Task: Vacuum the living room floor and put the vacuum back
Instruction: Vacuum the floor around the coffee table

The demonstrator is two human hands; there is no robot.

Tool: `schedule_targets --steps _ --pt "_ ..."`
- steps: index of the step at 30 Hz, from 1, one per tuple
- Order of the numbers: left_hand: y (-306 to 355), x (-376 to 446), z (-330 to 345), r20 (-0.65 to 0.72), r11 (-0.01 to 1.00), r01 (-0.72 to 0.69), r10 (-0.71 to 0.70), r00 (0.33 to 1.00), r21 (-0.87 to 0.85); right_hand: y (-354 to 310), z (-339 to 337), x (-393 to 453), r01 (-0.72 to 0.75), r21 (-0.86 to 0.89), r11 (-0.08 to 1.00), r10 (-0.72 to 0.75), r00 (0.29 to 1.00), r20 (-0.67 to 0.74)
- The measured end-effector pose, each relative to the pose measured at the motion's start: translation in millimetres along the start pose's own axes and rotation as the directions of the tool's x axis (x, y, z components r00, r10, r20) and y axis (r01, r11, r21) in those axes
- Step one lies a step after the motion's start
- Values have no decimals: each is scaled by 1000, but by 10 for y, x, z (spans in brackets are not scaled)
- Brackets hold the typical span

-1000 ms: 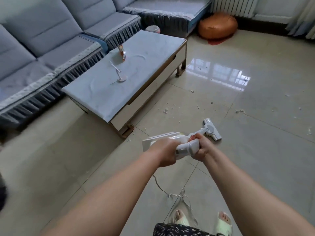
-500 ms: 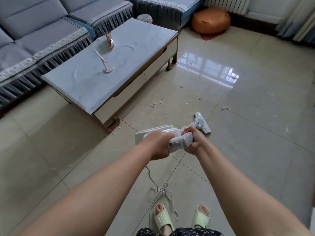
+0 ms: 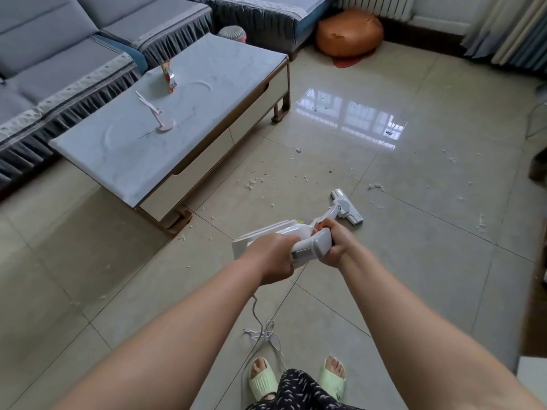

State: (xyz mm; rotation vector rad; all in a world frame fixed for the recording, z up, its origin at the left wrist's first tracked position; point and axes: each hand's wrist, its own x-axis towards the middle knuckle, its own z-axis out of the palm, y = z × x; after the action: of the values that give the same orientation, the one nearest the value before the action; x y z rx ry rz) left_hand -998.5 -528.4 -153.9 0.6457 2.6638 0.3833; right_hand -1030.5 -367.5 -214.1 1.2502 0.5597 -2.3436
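Both hands, left [image 3: 273, 255] and right [image 3: 336, 247], are gripping the vacuum [image 3: 307, 247]; its head [image 3: 346, 207] is resting on the floor [image 3: 429, 232]. I am advising slow passes toward the crumbs [image 3: 254, 182].

Bright daylight glares off the glossy floor [image 3: 349, 113] as a window reflection; wide-angle edges bend, shadows soft

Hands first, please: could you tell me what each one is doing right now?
Left hand: grips the vacuum.
Right hand: grips the vacuum too.
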Motion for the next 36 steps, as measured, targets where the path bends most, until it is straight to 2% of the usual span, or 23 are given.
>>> schedule_targets --steps 6,16,29,36 --pt "384 328 117 19 999 33 -32 999 -38 -488 -219 39 -26 -33 999 26 1000 -12" --pt "843 821 106 23 999 21 -20 1000 -43 -1136 -405 4 -57 103 993 58 998 -7" --pt "758 1571 -114 44 1000 -14 15 999 -19 -1723 -138 259 -66 133 989 69 997 -16" --pt "748 2143 -228 62 997 -62 65 996 -43 -2189 3 520 -35 139 990 47 995 -88"
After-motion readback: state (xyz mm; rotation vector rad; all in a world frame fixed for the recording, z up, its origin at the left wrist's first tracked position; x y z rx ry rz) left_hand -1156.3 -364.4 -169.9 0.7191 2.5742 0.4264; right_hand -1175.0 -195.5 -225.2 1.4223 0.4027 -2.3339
